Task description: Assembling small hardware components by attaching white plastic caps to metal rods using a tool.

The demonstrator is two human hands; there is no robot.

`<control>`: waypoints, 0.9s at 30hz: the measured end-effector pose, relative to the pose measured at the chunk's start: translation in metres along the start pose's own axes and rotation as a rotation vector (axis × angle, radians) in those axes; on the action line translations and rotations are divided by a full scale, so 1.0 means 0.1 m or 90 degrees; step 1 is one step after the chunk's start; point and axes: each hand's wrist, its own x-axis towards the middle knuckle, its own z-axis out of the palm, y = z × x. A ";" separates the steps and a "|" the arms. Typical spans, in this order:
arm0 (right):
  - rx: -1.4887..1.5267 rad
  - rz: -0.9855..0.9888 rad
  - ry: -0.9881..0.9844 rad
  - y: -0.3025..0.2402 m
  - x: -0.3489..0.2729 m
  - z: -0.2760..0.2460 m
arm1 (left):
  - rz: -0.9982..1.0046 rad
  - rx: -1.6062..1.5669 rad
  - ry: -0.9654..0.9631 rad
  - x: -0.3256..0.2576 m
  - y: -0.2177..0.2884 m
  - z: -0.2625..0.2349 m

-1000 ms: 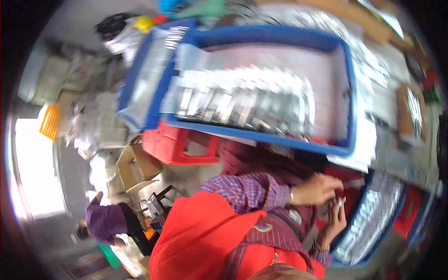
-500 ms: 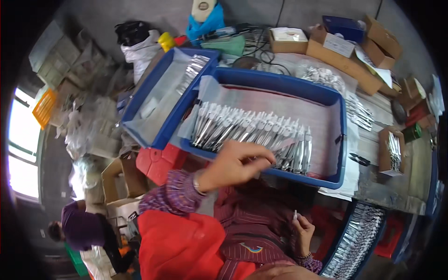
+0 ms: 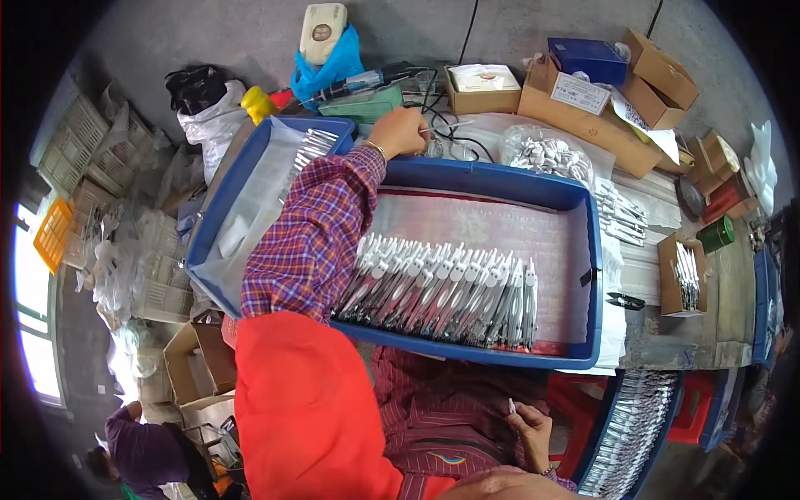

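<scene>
My left hand point(image 3: 398, 132) reaches past the far left corner of the large blue tray point(image 3: 492, 173), its fingers closed. A thin whitish stick point(image 3: 450, 126) shows beside the fingertips; I cannot tell whether they grip it. The tray holds a slanting row of slim silver tools point(image 3: 450, 287) with white upper ends, on a pale sheet. My right hand point(image 3: 531, 425) is low, in front of the maroon striped apron point(image 3: 433, 417), pinching a small white piece point(image 3: 512, 407) that points up.
Another blue tray point(image 3: 218, 196) stands at the left. Beyond are a bag of white parts point(image 3: 546, 154), a power tool point(image 3: 362, 83) and cardboard boxes point(image 3: 575, 108). A black-handled tool point(image 3: 625, 301) lies at the right. A person in purple point(image 3: 146, 450) is at lower left.
My left hand has moved from the large tray's near edge to beyond its far edge, the forearm now crossing the tray's left part. My right hand still pinches the small white piece.
</scene>
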 end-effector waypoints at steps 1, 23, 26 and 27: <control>0.001 0.007 0.008 0.01 0.01 -0.02 | -0.040 0.040 -0.077 0.05 -0.01 0.03; 0.035 0.036 -0.004 -0.04 0.14 -0.01 | 0.020 0.093 -0.024 0.25 -0.19 0.45; 0.053 0.033 0.009 -0.01 0.13 -0.01 | -0.002 0.103 -0.014 0.24 -0.22 0.46; 0.052 0.034 0.009 0.01 0.13 -0.01 | 0.006 0.105 0.000 0.23 -0.23 0.45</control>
